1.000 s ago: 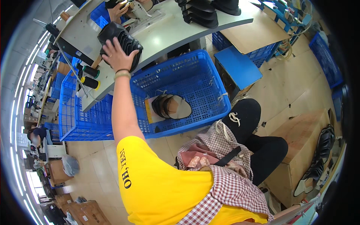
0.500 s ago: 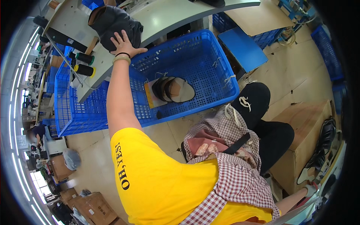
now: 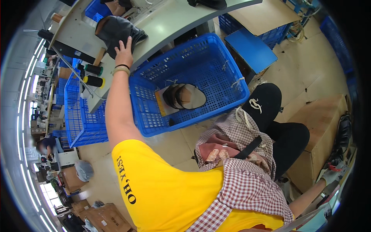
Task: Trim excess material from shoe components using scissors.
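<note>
A black leather shoe upper (image 3: pixel 118 33) lies on the pale curved worktop (image 3: pixel 166 21) at the upper left. My left hand (image 3: pixel 124 56) rests against its near side, fingers stretched and apart. At the far lower right, my right hand (image 3: pixel 331 174), in a pale glove with red on it, reaches to a stack of black leather uppers (image 3: pixel 342 135). Its fingers are too small and blurred there to show a grip. Below the worktop, a blue plastic basket (image 3: pixel 189 125) holds several black-edged shoe pieces with pale lining (image 3: pixel 185 96).
Thread spools (image 3: pixel 94 81) stand at the worktop's left edge. Another blue basket (image 3: pixel 87 127) sits under it. A cardboard box (image 3: pixel 322 123) stands right of my knees, and a blue board (image 3: pixel 250 50) lies beyond the basket. Another person (image 3: pixel 48 147) is far off at left.
My right hand has moved up to the black uppers at the right. My left hand stays at the shoe upper, its fingers less widely spread. The whole view has shifted slightly.
</note>
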`<state>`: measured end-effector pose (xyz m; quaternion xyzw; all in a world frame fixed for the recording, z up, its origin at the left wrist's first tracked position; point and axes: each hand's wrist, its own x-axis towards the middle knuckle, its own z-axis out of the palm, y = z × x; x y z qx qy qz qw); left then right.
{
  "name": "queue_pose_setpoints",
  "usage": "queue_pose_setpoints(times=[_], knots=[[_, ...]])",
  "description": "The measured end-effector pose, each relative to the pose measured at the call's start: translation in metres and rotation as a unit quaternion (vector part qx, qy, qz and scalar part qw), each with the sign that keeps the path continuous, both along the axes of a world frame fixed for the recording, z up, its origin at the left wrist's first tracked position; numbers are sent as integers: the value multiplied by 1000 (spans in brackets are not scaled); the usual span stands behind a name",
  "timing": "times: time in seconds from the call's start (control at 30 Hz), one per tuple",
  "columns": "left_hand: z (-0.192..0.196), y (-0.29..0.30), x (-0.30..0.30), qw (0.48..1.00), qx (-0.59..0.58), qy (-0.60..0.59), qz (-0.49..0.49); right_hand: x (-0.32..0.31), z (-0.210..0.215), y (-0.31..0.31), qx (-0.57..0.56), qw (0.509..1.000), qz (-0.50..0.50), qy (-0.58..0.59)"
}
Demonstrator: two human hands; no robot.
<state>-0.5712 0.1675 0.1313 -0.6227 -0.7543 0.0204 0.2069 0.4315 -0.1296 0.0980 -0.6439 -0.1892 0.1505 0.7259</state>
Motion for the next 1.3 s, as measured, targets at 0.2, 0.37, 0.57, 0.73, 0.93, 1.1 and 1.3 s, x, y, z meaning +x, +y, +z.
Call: queue_pose_setpoints(times=[0.2,0.37,0.57,0.73,0.93,1.1,1.3], knots=[[19,-43,15,999,27,1,-28,-66,-12,33,-39,998,52,26],[86,-103,106,960,109,-196,-168,-51,-41,47,-3,983,160,87],[100,-137,151,910,85,-353,-202,-93,-45,95,-16,991,103,86],[42,-83,164,841,-183,-450,-238,-101,-62,84,0,970,196,145],[-73,20,218,758,-544,-240,-267,-134,-58,46,-32,983,90,159],[-224,82,242,634,-705,146,-281,-155,-70,23,-67,972,104,198],[-329,13,357,823,-483,-8,-298,-186,-73,-5,-131,963,-26,233]])
